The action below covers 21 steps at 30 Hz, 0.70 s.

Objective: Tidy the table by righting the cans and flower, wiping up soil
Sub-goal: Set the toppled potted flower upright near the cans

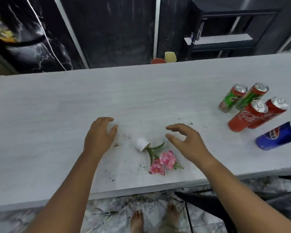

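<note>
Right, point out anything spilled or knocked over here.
The small white pot lies on its side near the front edge of the table, its pink flower flat on the surface. Dark soil specks are scattered around it.

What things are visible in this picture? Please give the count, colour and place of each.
table: one, white, across the middle
green cans: two, green, far right, rear
red cans: two, red, right, before the green ones
blue can: one, blue, right edge, nearest
flower pot: one, white, centre, on its side
flower: one, pink with green leaves, at the pot's mouth
soil: scattered specks, dark, around the pot
containers: two, red and yellow, behind the table
left hand: one, open, left of the pot
right hand: one, open, right of the pot
feet: two, bare, floor below
</note>
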Available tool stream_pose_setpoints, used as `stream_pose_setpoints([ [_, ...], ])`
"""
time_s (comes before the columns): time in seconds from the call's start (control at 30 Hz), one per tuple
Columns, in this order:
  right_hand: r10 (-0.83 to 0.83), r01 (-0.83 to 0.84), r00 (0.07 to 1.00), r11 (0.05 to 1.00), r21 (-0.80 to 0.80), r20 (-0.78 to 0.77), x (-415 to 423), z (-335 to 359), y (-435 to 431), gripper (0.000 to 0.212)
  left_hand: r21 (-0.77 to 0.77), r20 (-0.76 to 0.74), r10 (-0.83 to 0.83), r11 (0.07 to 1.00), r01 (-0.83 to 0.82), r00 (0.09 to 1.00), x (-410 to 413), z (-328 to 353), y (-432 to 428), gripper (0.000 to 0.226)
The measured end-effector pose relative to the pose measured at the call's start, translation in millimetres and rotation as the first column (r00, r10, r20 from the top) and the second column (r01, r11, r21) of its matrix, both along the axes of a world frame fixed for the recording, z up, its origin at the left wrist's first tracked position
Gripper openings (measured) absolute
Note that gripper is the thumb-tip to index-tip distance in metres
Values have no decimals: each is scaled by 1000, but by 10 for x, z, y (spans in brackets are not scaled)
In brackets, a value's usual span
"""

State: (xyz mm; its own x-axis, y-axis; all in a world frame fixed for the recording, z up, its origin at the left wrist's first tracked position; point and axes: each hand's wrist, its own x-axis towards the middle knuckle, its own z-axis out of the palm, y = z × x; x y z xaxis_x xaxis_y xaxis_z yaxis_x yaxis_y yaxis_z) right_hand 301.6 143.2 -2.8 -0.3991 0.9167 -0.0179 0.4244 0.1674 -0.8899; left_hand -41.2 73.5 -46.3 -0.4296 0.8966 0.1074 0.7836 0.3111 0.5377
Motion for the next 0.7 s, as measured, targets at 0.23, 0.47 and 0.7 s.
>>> stream_pose_setpoints([
  [0.23, 470, -457, 863, 882, -113, 184, -533, 194, 203, 44, 63, 15, 27, 998, -28, 1000, -524, -406, -517, 23],
  [0.47, 565, -550, 765, 823, -144, 308, -784, 93, 337, 47, 142, 19, 35, 989, -38, 999, -539, -402, -521, 33],
  [0.7, 411, -439, 847, 899, 8, 337, -743, 21, 370, 35, 132, -27, 38, 991, -34, 999, -541, -428, -512, 22],
])
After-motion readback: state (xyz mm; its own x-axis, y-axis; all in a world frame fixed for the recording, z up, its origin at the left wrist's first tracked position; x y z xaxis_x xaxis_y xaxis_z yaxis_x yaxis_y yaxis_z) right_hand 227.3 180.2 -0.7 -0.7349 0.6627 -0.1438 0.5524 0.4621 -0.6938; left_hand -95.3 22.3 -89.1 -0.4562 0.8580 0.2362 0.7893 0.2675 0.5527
